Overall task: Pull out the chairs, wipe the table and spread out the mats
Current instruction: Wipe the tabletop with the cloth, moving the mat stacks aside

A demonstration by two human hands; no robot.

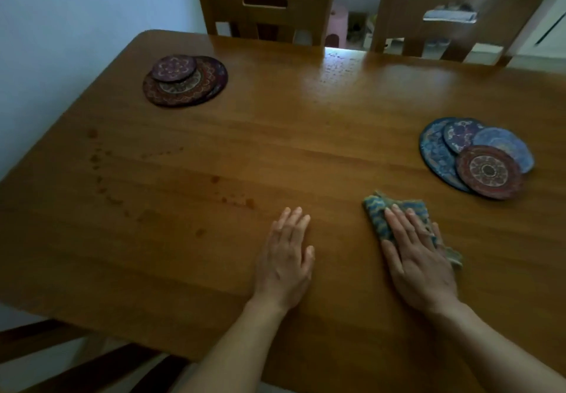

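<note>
Head view: my right hand [419,258] lies flat, fingers straight, pressing the soft, limp blue-green woven cloth [395,215] onto the near right of the wooden tabletop [275,135]; best held by palm pressure. My left hand [286,258] rests flat, holding nothing.

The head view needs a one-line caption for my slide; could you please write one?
Right hand presses a cloth flat on the wooden table, left hand resting alongside, two mat stacks unspread.
</note>
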